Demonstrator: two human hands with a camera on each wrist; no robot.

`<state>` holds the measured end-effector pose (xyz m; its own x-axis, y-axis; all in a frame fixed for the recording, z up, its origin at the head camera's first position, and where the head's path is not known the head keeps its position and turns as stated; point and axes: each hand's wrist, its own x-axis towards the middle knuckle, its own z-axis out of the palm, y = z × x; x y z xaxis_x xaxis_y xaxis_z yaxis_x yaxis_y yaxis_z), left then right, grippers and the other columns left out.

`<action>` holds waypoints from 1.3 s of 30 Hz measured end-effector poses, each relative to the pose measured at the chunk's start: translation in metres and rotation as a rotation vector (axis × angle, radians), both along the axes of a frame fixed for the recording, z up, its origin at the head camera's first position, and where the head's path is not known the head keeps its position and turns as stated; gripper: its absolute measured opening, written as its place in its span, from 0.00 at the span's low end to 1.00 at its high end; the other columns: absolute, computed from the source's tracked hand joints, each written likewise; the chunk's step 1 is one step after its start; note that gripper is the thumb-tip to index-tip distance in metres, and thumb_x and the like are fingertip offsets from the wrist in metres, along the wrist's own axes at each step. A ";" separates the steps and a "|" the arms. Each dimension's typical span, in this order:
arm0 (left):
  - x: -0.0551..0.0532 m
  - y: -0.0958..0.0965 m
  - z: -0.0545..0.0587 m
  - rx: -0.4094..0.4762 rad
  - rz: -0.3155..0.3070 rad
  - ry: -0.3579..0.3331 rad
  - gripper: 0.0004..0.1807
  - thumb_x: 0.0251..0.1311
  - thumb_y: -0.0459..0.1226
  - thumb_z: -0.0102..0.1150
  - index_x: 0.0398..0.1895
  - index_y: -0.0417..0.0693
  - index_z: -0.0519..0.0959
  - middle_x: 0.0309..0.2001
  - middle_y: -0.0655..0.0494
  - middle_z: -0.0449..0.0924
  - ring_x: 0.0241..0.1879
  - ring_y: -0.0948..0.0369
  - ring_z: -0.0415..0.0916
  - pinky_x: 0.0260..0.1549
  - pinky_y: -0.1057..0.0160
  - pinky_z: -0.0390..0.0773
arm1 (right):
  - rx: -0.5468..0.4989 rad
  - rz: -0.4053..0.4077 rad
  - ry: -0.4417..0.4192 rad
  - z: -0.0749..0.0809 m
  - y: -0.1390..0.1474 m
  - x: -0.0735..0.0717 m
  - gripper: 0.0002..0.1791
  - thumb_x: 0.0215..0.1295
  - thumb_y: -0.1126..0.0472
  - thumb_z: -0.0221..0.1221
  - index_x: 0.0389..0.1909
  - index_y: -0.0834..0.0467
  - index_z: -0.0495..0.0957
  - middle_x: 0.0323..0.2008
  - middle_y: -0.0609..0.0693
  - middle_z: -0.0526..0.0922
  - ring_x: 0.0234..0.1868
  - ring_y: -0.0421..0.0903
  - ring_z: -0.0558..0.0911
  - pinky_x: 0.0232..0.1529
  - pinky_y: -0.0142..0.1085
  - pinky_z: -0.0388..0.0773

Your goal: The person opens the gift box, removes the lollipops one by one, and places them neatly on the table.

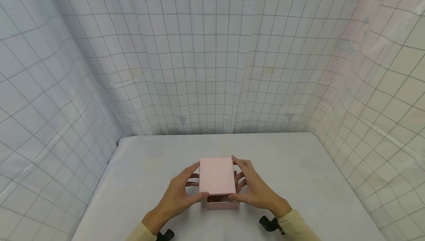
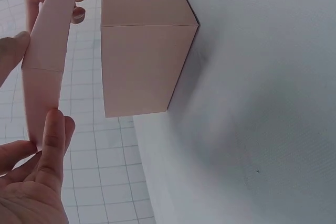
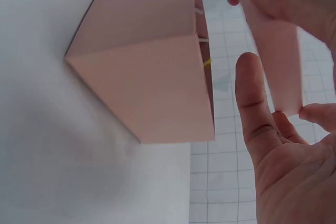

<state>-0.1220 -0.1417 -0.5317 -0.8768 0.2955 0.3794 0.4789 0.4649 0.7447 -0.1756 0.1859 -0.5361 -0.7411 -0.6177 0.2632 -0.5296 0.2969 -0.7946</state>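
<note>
Both hands hold a pink square box lid [image 1: 217, 176] by its opposite sides, raised above the matching pink box [image 1: 223, 206]. My left hand [image 1: 177, 195] grips the lid's left side, thumb at the near corner and fingers along the edge. On the other side, my right hand [image 1: 255, 189] holds it with the thumb at the near right corner. A gap separates the lid [image 2: 47, 40] from the box [image 2: 147, 66] in the left wrist view. White and yellow thin ends [image 3: 207, 62] show at the open rim in the right wrist view; most contents are hidden under the lid.
The box stands on a white-covered table [image 1: 159, 152], near the person. White curtains with a dark grid [image 1: 212, 56] hang behind the table and on both sides. Black wrist-worn devices [image 1: 269, 223] sit by the sleeves.
</note>
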 end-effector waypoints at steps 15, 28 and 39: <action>-0.001 0.001 0.000 -0.024 0.185 0.218 0.57 0.55 0.25 0.90 0.89 0.44 0.70 0.72 0.41 0.79 0.65 0.43 0.90 0.55 0.60 0.96 | -0.044 0.006 0.007 0.013 -0.025 0.003 0.61 0.79 0.64 0.75 0.98 0.58 0.42 0.87 0.66 0.59 0.71 0.62 0.87 0.64 0.43 0.94; -0.004 0.006 0.005 -0.002 0.301 0.279 0.52 0.59 0.23 0.88 0.86 0.33 0.71 0.68 0.37 0.76 0.70 0.40 0.86 0.57 0.54 0.94 | -0.154 -0.011 0.004 0.021 -0.048 0.005 0.58 0.81 0.67 0.72 0.97 0.61 0.44 0.85 0.68 0.57 0.85 0.69 0.74 0.75 0.49 0.87; -0.001 -0.007 0.004 -0.010 0.449 0.270 0.43 0.67 0.29 0.84 0.84 0.39 0.75 0.70 0.41 0.82 0.70 0.41 0.87 0.54 0.43 0.96 | -0.159 -0.011 0.046 0.024 -0.066 0.003 0.55 0.81 0.68 0.72 0.97 0.56 0.49 0.84 0.66 0.63 0.85 0.66 0.74 0.72 0.59 0.89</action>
<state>-0.1232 -0.1486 -0.5273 -0.7895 -0.0823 0.6081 0.4050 0.6746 0.6172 -0.1725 0.1196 -0.5120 -0.7328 -0.5571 0.3907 -0.5637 0.1754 -0.8072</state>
